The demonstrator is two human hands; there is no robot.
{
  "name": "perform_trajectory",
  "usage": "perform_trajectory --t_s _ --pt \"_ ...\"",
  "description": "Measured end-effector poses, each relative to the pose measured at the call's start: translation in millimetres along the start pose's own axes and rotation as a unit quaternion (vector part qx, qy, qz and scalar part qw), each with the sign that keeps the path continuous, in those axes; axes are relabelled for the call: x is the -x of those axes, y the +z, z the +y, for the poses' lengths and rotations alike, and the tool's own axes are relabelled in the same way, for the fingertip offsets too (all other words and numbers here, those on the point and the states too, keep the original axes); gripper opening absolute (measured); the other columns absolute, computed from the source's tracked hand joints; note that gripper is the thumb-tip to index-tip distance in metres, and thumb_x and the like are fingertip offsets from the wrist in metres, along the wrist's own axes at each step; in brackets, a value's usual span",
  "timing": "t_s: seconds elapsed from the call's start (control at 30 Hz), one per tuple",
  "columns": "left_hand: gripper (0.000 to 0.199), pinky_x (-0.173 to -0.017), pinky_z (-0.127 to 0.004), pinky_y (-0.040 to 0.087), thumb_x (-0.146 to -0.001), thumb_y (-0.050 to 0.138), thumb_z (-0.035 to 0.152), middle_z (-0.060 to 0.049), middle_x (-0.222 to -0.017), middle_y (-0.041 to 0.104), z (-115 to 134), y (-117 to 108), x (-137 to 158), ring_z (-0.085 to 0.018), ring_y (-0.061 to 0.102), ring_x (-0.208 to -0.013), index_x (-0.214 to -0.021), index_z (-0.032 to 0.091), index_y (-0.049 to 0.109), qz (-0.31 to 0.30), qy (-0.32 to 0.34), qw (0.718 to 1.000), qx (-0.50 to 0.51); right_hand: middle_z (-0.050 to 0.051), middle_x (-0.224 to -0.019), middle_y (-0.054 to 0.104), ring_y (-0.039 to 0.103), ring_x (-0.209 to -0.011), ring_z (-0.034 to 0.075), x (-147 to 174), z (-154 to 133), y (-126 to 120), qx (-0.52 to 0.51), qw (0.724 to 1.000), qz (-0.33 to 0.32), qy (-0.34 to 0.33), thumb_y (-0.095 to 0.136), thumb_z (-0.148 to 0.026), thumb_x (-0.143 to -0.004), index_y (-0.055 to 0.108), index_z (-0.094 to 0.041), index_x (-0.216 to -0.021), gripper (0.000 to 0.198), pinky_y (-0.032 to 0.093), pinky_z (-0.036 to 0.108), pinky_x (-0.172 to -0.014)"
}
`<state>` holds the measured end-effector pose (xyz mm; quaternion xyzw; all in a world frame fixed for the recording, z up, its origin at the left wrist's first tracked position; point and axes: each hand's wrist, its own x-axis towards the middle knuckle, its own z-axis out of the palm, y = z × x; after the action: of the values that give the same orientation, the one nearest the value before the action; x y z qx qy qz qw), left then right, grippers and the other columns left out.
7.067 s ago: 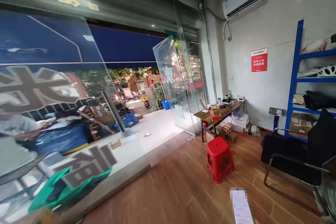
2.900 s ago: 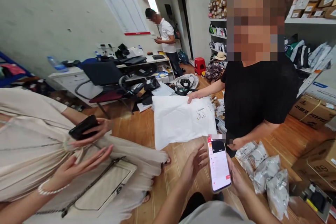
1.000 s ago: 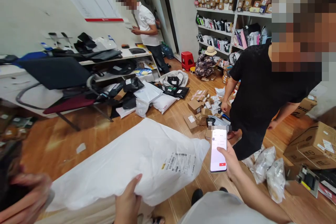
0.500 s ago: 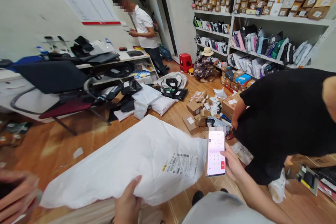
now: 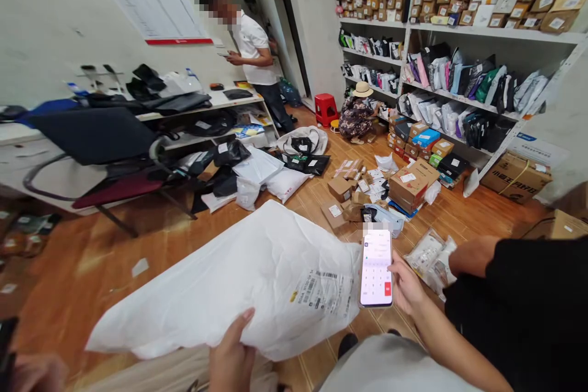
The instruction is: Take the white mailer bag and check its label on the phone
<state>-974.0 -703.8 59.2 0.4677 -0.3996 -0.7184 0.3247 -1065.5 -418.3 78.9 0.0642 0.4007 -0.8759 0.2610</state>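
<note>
White parcel: a large, crinkled white plastic mailer bag (image 5: 229,282) with a printed barcode label (image 5: 316,294) lies slanted across the lower middle of the view, above the wooden plank floor (image 5: 92,257).
Left hand: the left hand (image 5: 232,358) grips the bag's near edge from below, thumb pressed on top of the plastic, the other fingers hidden underneath.
Right hand: the right hand (image 5: 407,285) holds a slim smartphone with a lit pink-white screen (image 5: 376,268) upright, fingers clamped round its right edge, just beside the bag's right end.
Person at right: a black-sleeved arm (image 5: 514,282) bends low near small clear-wrapped packets (image 5: 429,254) on the floor.
Floor: brown cardboard boxes (image 5: 408,180) and soft parcels lie scattered beyond the phone.
Shelves: white racks (image 5: 459,30) along the right wall carry boxes and bagged parcels.
Back: a person in a white shirt (image 5: 252,49) stands by a cluttered white desk (image 5: 215,101); another crouches near a red plastic stool (image 5: 325,107).
</note>
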Motion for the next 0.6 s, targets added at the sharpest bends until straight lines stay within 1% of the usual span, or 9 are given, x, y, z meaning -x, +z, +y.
perform_trajectory --t_s 0.1,0.17,0.27,0.33,0.4,0.5,0.53,0.6 --pt "0.04 -0.129 -0.057 0.034 -0.04 0.08 0.023 -0.002 -0.083 0.07 1 2 5 -0.046 0.045 -0.146 -0.078 0.024 0.066 -0.002 -0.024 1.0 0.001 0.001 -0.105 0.081 0.074 -0.095 0.023 3 -1 2 0.011 1.0 -0.008 -0.005 0.076 -0.018 -0.062 0.071 -0.025 -0.101 0.039 0.057 0.036 -0.088" --pt "0.041 -0.13 -0.057 0.033 -0.039 0.079 0.021 -0.002 -0.083 0.07 3 3 6 -0.046 0.046 -0.146 -0.078 0.024 0.067 0.007 -0.031 0.999 0.003 0.002 -0.103 0.081 0.074 -0.094 0.024 2 3 4 0.017 1.0 0.001 -0.008 0.079 -0.021 -0.063 0.07 -0.025 -0.101 0.039 0.057 0.036 -0.086" --pt "0.042 -0.131 -0.056 0.031 -0.038 0.08 0.019 -0.001 -0.084 0.07 7 2 8 -0.045 0.045 -0.147 -0.076 0.025 0.064 0.002 -0.028 1.0 0.009 0.003 -0.098 0.081 0.074 -0.085 0.024 -3 12 7 0.041 0.997 0.041 -0.047 0.087 -0.029 -0.062 0.069 -0.024 -0.103 0.045 0.057 0.037 -0.079" --pt "0.044 -0.132 -0.055 0.029 -0.036 0.081 0.018 -0.001 -0.086 0.072 11 2 10 -0.046 0.042 -0.149 -0.075 0.025 0.062 -0.012 -0.034 0.999 0.009 0.002 -0.094 0.081 0.073 -0.081 0.023 -4 15 8 0.065 0.993 0.062 -0.073 0.09 -0.03 -0.059 0.068 -0.023 -0.101 0.048 0.056 0.035 -0.076" --pt "0.045 -0.132 -0.055 0.03 -0.035 0.081 0.018 -0.001 -0.089 0.073 12 3 13 -0.046 0.037 -0.153 -0.074 0.026 0.061 -0.022 -0.027 0.999 0.011 0.001 -0.094 0.08 0.072 -0.082 0.023 -3 13 7 0.064 0.995 0.049 -0.062 0.088 -0.025 -0.058 0.069 -0.023 -0.101 0.048 0.056 0.034 -0.076" --pt "0.045 -0.131 -0.055 0.032 -0.035 0.081 0.021 -0.002 -0.094 0.075 11 4 13 -0.046 0.031 -0.155 -0.076 0.026 0.062 -0.019 -0.008 1.0 0.014 0.0 -0.097 0.081 0.073 -0.088 0.023 2 2 5 0.029 0.999 0.006 -0.017 0.077 -0.014 -0.056 0.071 -0.024 -0.102 0.048 0.056 0.033 -0.08" --pt "0.044 -0.131 -0.056 0.033 -0.036 0.081 0.022 -0.002 -0.094 0.075 8 3 11 -0.047 0.033 -0.154 -0.076 0.026 0.063 -0.016 -0.006 1.0 0.012 0.0 -0.098 0.081 0.073 -0.089 0.022 4 -2 4 0.024 1.0 -0.001 -0.011 0.074 -0.011 -0.055 0.071 -0.025 -0.103 0.05 0.056 0.032 -0.08" --pt "0.042 -0.129 -0.057 0.035 -0.039 0.081 0.027 -0.003 -0.095 0.076 1 -1 4 -0.047 0.041 -0.149 -0.077 0.025 0.064 -0.028 -0.002 1.0 -0.012 -0.001 -0.101 0.081 0.073 -0.092 0.022 6 -7 2 0.024 1.0 -0.007 -0.011 0.074 -0.01 -0.054 0.072 -0.025 -0.107 0.055 0.056 0.031 -0.081"
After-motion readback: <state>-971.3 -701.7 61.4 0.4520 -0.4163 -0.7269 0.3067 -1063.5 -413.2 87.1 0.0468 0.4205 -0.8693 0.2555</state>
